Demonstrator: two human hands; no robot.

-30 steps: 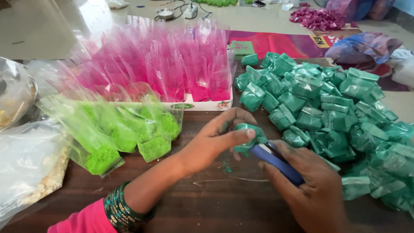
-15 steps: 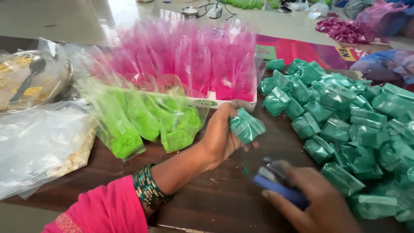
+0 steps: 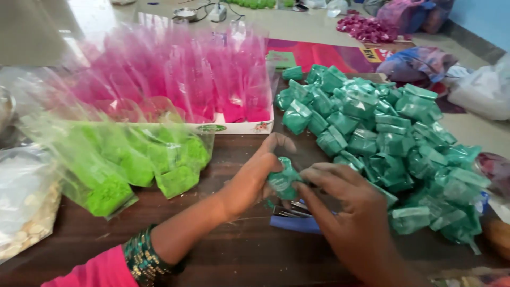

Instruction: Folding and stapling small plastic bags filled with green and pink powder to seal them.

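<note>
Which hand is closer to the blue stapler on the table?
Right. The right hand lies over the blue stapler, partly covering it; the left hand is just above-left, holding a green packet.

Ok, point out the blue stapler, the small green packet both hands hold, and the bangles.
blue stapler (image 3: 295,223), head view, on its blue base.
small green packet (image 3: 283,180), head view, on its folded middle.
bangles (image 3: 139,259), head view, on the green band at the left wrist.

Bare dark tabletop (image 3: 223,250) near the front edge, between light-green powder bags (image 3: 122,165) and teal packet heap (image 3: 393,138).
</note>
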